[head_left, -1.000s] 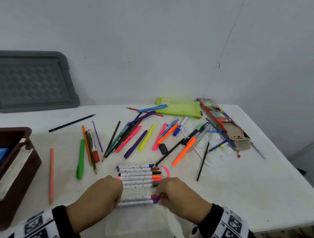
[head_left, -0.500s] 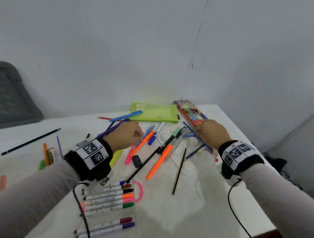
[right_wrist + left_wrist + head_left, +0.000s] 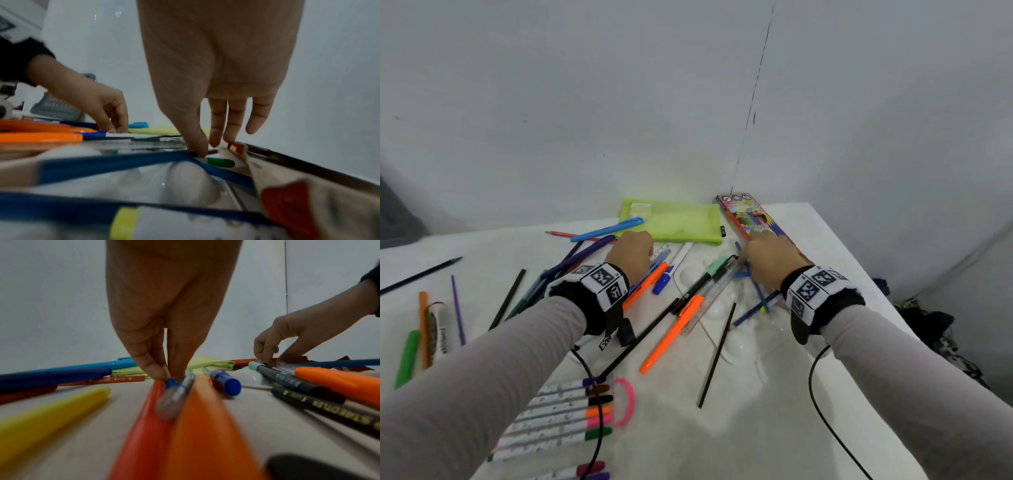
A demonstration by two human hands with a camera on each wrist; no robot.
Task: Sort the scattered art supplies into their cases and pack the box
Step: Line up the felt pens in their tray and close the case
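Note:
My left hand (image 3: 634,253) reaches into the pile of pens in the middle of the table. In the left wrist view its thumb and forefinger (image 3: 158,374) pinch the blue end of a clear pen (image 3: 174,395) that lies between a red pen (image 3: 144,418) and an orange pen (image 3: 205,426). My right hand (image 3: 753,255) is down beside the coloured pencil box (image 3: 748,216). Its thumb and forefinger (image 3: 200,151) pinch a blue pencil (image 3: 115,164) over the white palette (image 3: 185,177). The green pouch (image 3: 674,222) lies at the back.
A row of white markers (image 3: 558,414) with a pink loop (image 3: 628,401) lies near the front edge. Loose pencils and pens (image 3: 424,329) are scattered to the left. The table's right edge (image 3: 859,274) and the wall are close to the pencil box.
Both hands left the marker row at the front edge and reached forward to the pile. The left now pinches a pen, the right a blue pencil. The view has swung right.

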